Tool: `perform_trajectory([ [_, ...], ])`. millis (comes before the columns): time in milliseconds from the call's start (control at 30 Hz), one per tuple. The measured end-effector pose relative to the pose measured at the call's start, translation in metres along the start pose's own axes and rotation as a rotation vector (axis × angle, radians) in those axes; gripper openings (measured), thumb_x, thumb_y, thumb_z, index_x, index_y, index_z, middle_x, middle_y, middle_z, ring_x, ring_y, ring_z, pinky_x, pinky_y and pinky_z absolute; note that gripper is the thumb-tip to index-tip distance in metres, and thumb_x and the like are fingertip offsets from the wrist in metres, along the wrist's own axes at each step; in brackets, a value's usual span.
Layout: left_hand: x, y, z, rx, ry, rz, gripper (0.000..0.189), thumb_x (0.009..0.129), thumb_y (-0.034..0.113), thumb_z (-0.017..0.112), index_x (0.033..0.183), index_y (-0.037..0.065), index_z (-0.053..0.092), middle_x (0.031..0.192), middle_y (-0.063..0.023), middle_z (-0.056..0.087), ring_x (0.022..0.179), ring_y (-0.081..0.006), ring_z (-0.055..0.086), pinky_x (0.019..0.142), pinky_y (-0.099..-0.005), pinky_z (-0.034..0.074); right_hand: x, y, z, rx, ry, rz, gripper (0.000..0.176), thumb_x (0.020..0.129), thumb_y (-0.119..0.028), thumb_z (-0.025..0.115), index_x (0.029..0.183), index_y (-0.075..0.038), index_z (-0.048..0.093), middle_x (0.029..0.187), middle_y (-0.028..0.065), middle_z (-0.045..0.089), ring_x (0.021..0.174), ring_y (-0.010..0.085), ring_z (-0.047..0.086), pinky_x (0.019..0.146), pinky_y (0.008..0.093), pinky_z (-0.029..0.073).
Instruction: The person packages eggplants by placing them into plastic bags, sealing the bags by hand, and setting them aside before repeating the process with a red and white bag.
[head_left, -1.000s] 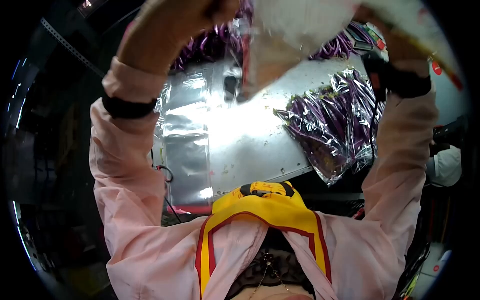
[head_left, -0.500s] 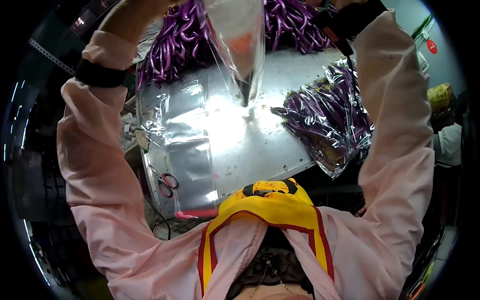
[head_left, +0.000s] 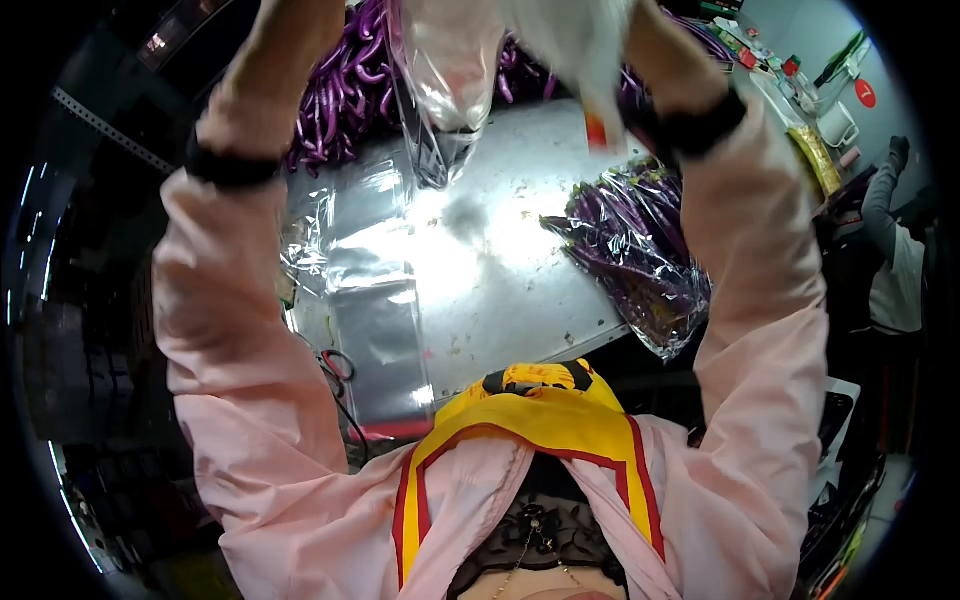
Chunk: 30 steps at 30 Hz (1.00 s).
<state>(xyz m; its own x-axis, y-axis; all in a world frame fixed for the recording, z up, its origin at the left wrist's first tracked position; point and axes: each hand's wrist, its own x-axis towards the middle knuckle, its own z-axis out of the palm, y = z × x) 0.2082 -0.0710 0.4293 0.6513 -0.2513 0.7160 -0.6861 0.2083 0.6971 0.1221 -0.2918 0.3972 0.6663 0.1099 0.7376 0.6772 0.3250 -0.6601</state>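
Both my forearms reach up to the top edge, where my left hand and my right hand are cut off. A clear plastic bag [head_left: 455, 75] hangs between them at the top centre, its lower end above the metal table [head_left: 500, 310]. To its right is a blurred whitish thing [head_left: 570, 40] near my right wrist; whether it is plastic or something else I cannot tell. Long purple eggplants [head_left: 345, 110] are heaped at the table's back. A clear bag packed with eggplants [head_left: 640, 250] lies on the right. Flat clear bags [head_left: 380, 300] lie on the left.
Red-handled scissors [head_left: 338, 365] lie at the table's left edge, beside a dark cable. Crumpled clear plastic [head_left: 308, 240] is behind them. Another person [head_left: 897, 270] is at the far right, one arm raised, near a shelf with a yellow package [head_left: 815, 160].
My forearms have moved inward. The hanging bag has shifted left, and a blurred whitish thing now shows to its right. The other person's raised arm has come into view.
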Motion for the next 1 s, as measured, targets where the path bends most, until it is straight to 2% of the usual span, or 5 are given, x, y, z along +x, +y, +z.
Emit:
perform_trajectory([
  [100, -0.095, -0.019, -0.012, 0.351, -0.333, 0.602, 0.014, 0.101, 0.012, 0.056, 0.109, 0.003, 0.062, 0.080, -0.0037, 0.061, 0.070, -0.0097, 0.057, 0.065, -0.0249, 0.049, -0.130, -0.010, 0.046, -0.309, 0.184, 0.112, 0.033, 0.085, -0.010, 0.070, 0.115, 0.001, 0.065, 0.083, 0.0058, 0.065, 0.068, 0.0161, 0.061, 0.061, 0.0304, 0.049],
  [400, -0.332, -0.079, 0.027, 0.245, -0.747, -0.138, 0.043, 0.084, 0.008, 0.072, 0.126, 0.004, 0.064, 0.090, -0.0139, 0.067, 0.079, -0.0304, 0.068, 0.063, -0.0358, 0.052, -0.393, 0.049, 0.119, -0.996, 0.200, 0.887, 0.065, 0.091, -0.014, 0.065, 0.145, 0.005, 0.034, 0.079, 0.0303, 0.066, 0.075, 0.0502, 0.066, 0.067, 0.0552, 0.050],
  [633, -0.350, -0.237, 0.080, 0.741, -1.072, -0.100, 0.036, 0.098, 0.033, 0.053, 0.125, 0.014, 0.067, 0.147, -0.0112, 0.051, 0.143, -0.0426, 0.036, 0.115, -0.0616, 0.023, -0.363, 0.013, 0.136, -1.195, 0.062, 1.266, 0.076, 0.089, -0.022, 0.069, 0.147, 0.009, 0.031, 0.089, 0.0289, 0.069, 0.074, 0.0492, 0.066, 0.069, 0.0510, 0.054],
  [833, -0.354, -0.229, 0.064, 0.666, -0.997, -0.046, 0.032, 0.094, 0.030, 0.060, 0.120, 0.013, 0.068, 0.148, -0.0139, 0.050, 0.144, -0.0395, 0.035, 0.119, -0.0581, 0.019, -0.294, -0.172, 0.127, -1.075, 0.045, 0.902, 0.051, 0.089, -0.008, 0.064, 0.138, 0.003, 0.053, 0.114, 0.0181, 0.071, 0.100, 0.0199, 0.069, 0.088, 0.0321, 0.053],
  [1000, -0.392, -0.210, 0.050, 0.527, -0.683, -0.147, 0.037, 0.091, 0.023, 0.066, 0.124, 0.008, 0.065, 0.149, -0.0171, 0.048, 0.142, -0.0409, 0.037, 0.117, -0.0539, 0.026, -0.284, -0.178, 0.087, -1.025, 0.892, 0.622, 0.037, 0.095, -0.012, 0.062, 0.128, 0.003, 0.058, 0.107, 0.0104, 0.068, 0.095, 0.0159, 0.066, 0.083, 0.0323, 0.053],
])
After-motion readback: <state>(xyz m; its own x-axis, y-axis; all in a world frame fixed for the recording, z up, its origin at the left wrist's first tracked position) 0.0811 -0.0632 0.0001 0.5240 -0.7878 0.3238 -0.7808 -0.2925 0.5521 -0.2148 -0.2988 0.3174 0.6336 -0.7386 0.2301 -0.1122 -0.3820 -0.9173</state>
